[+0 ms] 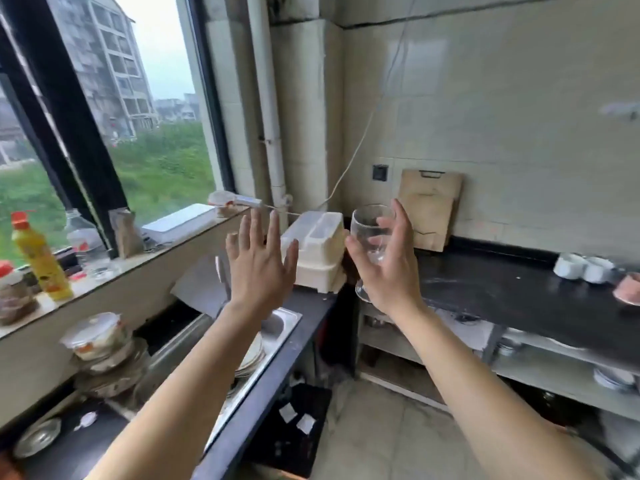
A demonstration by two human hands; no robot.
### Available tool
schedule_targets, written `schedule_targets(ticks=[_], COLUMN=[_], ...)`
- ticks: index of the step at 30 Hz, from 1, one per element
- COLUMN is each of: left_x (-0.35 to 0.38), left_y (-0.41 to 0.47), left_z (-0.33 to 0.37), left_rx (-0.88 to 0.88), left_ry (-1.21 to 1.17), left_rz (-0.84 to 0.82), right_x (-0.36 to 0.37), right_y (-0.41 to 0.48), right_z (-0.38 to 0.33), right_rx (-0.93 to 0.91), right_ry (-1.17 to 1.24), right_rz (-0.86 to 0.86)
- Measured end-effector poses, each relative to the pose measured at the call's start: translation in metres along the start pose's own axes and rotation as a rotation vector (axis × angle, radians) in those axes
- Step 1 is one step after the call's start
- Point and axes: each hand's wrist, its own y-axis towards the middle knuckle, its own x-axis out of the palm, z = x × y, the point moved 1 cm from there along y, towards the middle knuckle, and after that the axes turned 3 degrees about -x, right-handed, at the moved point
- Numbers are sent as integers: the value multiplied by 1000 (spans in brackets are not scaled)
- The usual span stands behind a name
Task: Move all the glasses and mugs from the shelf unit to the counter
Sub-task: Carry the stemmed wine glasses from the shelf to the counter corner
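Note:
A clear stemmed glass [370, 225] is held up in my right hand [388, 265], fingers and thumb curled round its bowl, its foot showing below my palm. It hangs over the near edge of the black counter [512, 289]. My left hand [259, 261] is raised beside it to the left, fingers spread and straight, holding nothing. Two white mugs [585, 268] stand at the right on the counter. The shelf unit [540, 368] lies under the counter at the right, with white dishes on it.
A white lidded plastic box [317, 252] stands in the counter corner, a wooden cutting board [431, 209] leans on the tiled wall. A steel sink [273, 337] with plates is at the left. Bottles and stacked containers crowd the window sill and left counter.

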Motion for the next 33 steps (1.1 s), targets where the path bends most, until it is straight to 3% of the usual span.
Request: schedule_targets(ticks=[11, 19, 28, 33], left_x=[189, 299, 382, 444], left_y=[55, 138, 139, 134], left_z=[226, 410, 608, 698], left_rx=[310, 569, 855, 899], left_ry=[-155, -336, -406, -345], left_rz=[-213, -317, -395, -434], right_x=[-170, -297, -445, -519], right_y=[19, 85, 81, 90], right_z=[194, 297, 386, 470], right_rx=[233, 352, 484, 517], right_ry=[-317, -600, -744, -717], right_rz=[182, 335, 583, 587])
